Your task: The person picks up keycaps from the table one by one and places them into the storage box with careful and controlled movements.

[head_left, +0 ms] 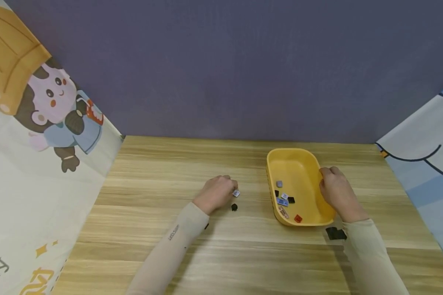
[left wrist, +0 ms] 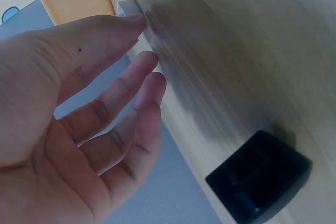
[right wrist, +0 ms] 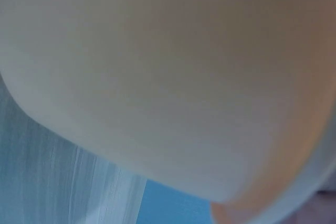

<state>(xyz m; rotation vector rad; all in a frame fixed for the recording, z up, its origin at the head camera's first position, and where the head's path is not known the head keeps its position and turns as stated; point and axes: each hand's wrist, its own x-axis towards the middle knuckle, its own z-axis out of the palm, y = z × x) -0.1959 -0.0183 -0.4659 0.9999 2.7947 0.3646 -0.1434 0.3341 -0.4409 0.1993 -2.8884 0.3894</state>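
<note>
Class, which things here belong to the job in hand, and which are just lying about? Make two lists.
Seemingly in the job:
yellow tray, gripped by the right hand
white block, right by the left hand
small pieces inside the tray

Apparently lying about, though either could belong:
black piece, apart from the left hand
black items beside the tray's near right corner

dark blue-grey wall (head_left: 236, 69) behind wood-grain table (head_left: 162, 168), cartoon panel (head_left: 37, 164) at left
</note>
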